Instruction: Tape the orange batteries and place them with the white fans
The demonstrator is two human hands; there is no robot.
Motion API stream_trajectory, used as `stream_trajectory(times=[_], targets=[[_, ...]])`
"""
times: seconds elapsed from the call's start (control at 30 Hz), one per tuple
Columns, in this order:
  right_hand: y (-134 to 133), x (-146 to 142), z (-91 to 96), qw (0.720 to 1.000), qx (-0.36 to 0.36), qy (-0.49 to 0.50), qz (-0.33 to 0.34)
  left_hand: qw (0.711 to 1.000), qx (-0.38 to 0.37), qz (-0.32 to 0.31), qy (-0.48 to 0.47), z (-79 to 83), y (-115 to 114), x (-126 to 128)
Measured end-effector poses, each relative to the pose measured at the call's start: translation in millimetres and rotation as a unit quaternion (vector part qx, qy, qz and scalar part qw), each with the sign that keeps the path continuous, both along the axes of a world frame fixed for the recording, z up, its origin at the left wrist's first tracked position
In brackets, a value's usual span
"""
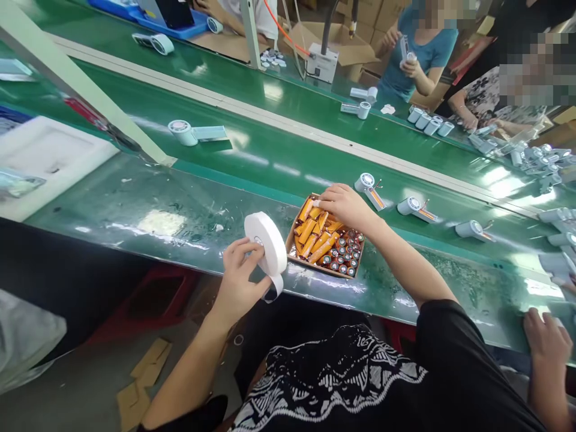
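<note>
Through your head camera, your left hand (238, 282) grasps a roll of white foam tape (267, 243), its fingers wrapped around the near side and a loose tail curling down beneath it. The roll is held just above the front edge of the glossy green tabletop (135, 210). Your right hand (344, 207) sits over the far rim of a shallow brown cardboard tray (310, 259), with its fingers spread above the contents. You cannot tell from this view whether it is closing on anything. The tray carries a heap of orange cylindrical cells (310, 243) on one side and upright dark cells with red tops (344, 255) on the other, and it looks well stocked, so many cells appear left. Just beyond it, three white cylindrical units with wired strips (416, 207) lie in a row on the tabletop, which suggests some are already assembled. A co-worker's hand (546, 342) rests at the right end of the tabletop, well apart from yours.
</note>
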State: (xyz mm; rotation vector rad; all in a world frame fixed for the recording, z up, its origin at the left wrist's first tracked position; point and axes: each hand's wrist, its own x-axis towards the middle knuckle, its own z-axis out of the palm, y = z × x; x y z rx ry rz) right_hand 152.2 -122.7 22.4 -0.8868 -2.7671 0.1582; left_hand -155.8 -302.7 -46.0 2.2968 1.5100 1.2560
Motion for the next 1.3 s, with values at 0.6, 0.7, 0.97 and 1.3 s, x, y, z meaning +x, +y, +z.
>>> stream_trajectory(times=[0.6,0.7,0.97,1.3], targets=[[-100,-13,12.1,0.926,-0.193,0.284,-0.158,0.979,0.079,-0.013,0.186,27.7,0,23],[-103,-13,7.4,0.918,-0.211,0.31,-0.132,0.98,0.071,-0.006,0.188,30.1,0,22],[-92,-9,15.4,0.766,-0.47,0.423,-0.113,0.975,0.021,-0.075,0.208,61.3,19,11],[-120,-19,-6.0,0.62,-0.33,0.661,-0.265,0.969,0.099,-0.113,0.196,70.5,40,53]])
